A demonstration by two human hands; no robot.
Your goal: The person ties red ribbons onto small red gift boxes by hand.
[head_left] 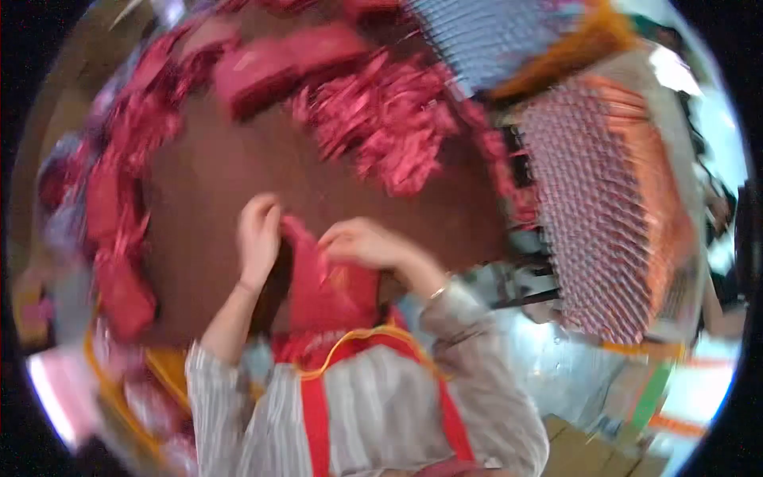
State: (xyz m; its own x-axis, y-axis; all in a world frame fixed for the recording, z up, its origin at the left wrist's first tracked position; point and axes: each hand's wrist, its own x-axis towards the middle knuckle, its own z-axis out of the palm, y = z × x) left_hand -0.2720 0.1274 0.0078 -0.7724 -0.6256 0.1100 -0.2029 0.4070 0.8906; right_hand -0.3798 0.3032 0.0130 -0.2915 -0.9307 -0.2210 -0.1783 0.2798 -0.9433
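A narrow pinkish-red piece of thin, soft material point(299, 235) stretches between my hands, close in front of my body. My left hand point(261, 232) is closed in a pinch at its far left end. From the right, my right hand point(364, 242) curls over it, fingertips pressed together. Motion blur hides the exact grip of both hands. Below them lies the red cloth of my apron point(338, 298), and I cannot tell where the held piece ends against it. Beyond my hands is a loose heap of crumpled, shiny pinkish-red pieces point(389, 119).
The brown tabletop point(207, 175) spreads around my hands. Block-like red bundles point(290, 63) stand behind, and more red pieces point(115, 207) line the left edge. At right is a bin with tightly packed pinkish and orange rows point(588, 207); a bluish patterned stack point(497, 40) sits farther back.
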